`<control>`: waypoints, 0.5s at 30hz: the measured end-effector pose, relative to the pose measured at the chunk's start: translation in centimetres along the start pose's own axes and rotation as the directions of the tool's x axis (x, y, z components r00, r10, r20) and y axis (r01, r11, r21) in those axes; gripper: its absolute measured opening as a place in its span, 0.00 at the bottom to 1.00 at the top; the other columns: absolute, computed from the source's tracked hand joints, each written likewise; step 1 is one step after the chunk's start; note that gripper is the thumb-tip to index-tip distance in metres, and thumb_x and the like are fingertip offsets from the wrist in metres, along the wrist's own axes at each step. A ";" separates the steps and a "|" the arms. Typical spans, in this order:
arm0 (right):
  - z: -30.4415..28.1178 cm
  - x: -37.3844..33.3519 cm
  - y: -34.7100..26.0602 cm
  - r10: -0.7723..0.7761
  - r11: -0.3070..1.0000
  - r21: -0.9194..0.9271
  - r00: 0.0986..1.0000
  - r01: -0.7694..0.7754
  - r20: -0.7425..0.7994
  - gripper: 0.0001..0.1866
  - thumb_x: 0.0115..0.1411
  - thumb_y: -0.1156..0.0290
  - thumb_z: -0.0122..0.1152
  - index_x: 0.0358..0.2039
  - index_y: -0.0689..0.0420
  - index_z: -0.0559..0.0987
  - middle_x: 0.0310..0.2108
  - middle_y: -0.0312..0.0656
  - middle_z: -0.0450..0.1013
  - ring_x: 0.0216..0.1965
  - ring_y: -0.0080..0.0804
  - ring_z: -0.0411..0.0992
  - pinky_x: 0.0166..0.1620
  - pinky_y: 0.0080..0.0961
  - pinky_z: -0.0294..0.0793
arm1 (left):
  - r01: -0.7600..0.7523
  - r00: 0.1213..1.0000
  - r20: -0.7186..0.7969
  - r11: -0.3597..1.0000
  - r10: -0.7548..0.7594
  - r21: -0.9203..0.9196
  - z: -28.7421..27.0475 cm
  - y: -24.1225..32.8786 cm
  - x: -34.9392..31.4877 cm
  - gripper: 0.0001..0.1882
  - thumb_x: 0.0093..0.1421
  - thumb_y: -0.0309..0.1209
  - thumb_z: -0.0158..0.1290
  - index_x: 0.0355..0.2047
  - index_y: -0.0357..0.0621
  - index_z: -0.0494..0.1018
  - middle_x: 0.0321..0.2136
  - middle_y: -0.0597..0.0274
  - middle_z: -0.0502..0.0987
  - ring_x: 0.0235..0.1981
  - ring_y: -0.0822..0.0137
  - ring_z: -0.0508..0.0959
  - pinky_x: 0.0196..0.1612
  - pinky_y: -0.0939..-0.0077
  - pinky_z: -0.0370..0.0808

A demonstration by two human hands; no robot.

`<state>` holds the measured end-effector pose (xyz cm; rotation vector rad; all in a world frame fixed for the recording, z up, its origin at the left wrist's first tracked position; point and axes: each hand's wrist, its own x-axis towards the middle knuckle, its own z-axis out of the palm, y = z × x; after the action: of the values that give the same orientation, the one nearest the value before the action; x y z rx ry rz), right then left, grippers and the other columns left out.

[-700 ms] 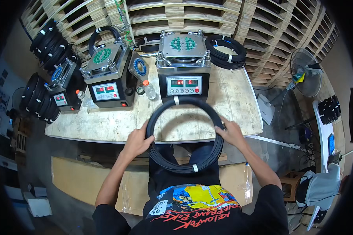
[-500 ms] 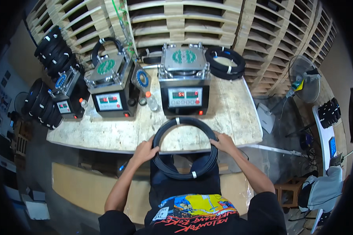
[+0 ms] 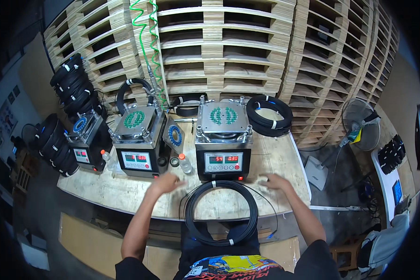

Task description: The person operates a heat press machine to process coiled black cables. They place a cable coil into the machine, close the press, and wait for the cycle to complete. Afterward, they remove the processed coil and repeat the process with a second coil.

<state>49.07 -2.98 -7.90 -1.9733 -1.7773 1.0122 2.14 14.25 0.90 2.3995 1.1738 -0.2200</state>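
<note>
- The black cable coil (image 3: 253, 214) lay in front of the rightmost machine (image 3: 224, 156), its far arc on the table (image 3: 144, 193) just short of that machine, its near arc out past the table's edge above the person's lap.
- It looked fairly light and springy, likely a little smooth in the hand; single strands might kink if bent sharply. White ties (image 3: 214, 184) bundled the turns at the far and near arcs.
- The surest hold, by judgement, was on opposite sides of the ring, around the whole bundle; pinching one turn could drag it loose.
- A thin strand strayed from the ring, right-front of the rightmost machine, with a blue tip (image 3: 269, 236); that end seemed the delicate part.
- The left hand (image 3: 167, 183) was left-front of the rightmost machine, fingers loosely bent, nothing seen in its grasp, apart from the coil.
- The right hand (image 3: 275, 181) was right-front of it, fingers reaching inward, seemingly empty; whether a fingertip brushed the strand could not be told.
- An orange-capped bottle (image 3: 185, 165) stood just left of the rightmost machine.
- Stacked coils (image 3: 261, 126) lay behind it to the right, with wooden pallets (image 3: 213, 51) farther back.
</note>
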 end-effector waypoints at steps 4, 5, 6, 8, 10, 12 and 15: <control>-7.2 5.5 -3.7 -0.110 0.929 0.329 0.976 0.169 -0.189 0.21 0.69 0.61 0.57 0.56 0.61 0.77 0.23 0.43 0.79 0.19 0.26 0.76 0.22 0.24 0.75 | -0.189 0.902 -0.421 0.964 0.096 -0.186 -8.3 5.1 2.6 0.23 0.69 0.47 0.50 0.35 0.36 0.80 0.22 0.43 0.78 0.30 0.43 0.81 0.38 0.54 0.77; -9.0 6.4 -6.8 -0.096 0.885 0.420 0.962 0.200 -0.256 0.19 0.70 0.62 0.55 0.53 0.61 0.78 0.22 0.43 0.78 0.19 0.25 0.76 0.21 0.23 0.74 | -0.281 0.828 -0.545 0.939 0.133 -0.198 -9.2 5.3 3.8 0.22 0.70 0.46 0.50 0.42 0.37 0.79 0.23 0.45 0.79 0.29 0.46 0.82 0.37 0.56 0.76; -10.7 7.3 -8.9 -0.097 0.876 0.422 0.942 0.234 -0.321 0.19 0.70 0.61 0.54 0.52 0.62 0.79 0.21 0.43 0.78 0.18 0.25 0.76 0.20 0.22 0.73 | -0.338 0.784 -0.605 0.914 0.142 -0.224 -10.0 6.1 5.5 0.22 0.70 0.45 0.50 0.45 0.36 0.78 0.25 0.44 0.80 0.30 0.49 0.82 0.38 0.58 0.76; -13.2 9.2 -12.0 -0.088 0.847 0.453 0.914 0.278 -0.396 0.20 0.71 0.59 0.52 0.49 0.62 0.80 0.21 0.43 0.77 0.17 0.25 0.75 0.19 0.20 0.71 | -0.451 0.690 -0.709 0.853 0.146 -0.263 -10.9 7.5 8.8 0.23 0.70 0.44 0.52 0.52 0.34 0.75 0.28 0.43 0.80 0.31 0.56 0.81 0.38 0.63 0.75; -14.1 11.8 -14.5 -0.056 0.854 0.463 0.926 0.238 -0.373 0.20 0.70 0.58 0.55 0.49 0.63 0.80 0.22 0.41 0.77 0.17 0.23 0.73 0.19 0.20 0.70 | -0.409 0.767 -0.624 0.864 0.151 -0.293 -11.4 7.8 11.3 0.26 0.69 0.46 0.52 0.55 0.36 0.74 0.25 0.48 0.80 0.29 0.60 0.81 0.37 0.64 0.75; -14.0 14.3 -16.8 -0.085 0.912 0.352 0.936 0.211 -0.342 0.22 0.69 0.57 0.58 0.50 0.65 0.79 0.24 0.38 0.76 0.19 0.20 0.71 0.21 0.19 0.69 | -0.338 0.815 -0.569 0.889 0.113 -0.308 -11.7 7.7 12.1 0.28 0.67 0.49 0.54 0.57 0.38 0.73 0.23 0.51 0.79 0.28 0.63 0.80 0.36 0.66 0.75; -13.0 17.7 -15.1 -0.084 0.920 0.287 0.851 0.266 -0.519 0.21 0.64 0.58 0.64 0.47 0.65 0.81 0.23 0.33 0.74 0.18 0.18 0.68 0.19 0.17 0.64 | -0.301 0.844 -0.532 0.881 0.067 -0.366 -12.0 9.4 12.6 0.33 0.63 0.53 0.59 0.57 0.40 0.74 0.21 0.57 0.77 0.23 0.68 0.76 0.30 0.68 0.73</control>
<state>46.36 19.78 5.68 -1.6192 -1.3514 0.6222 16.67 23.81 10.40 2.1863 1.0328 0.7175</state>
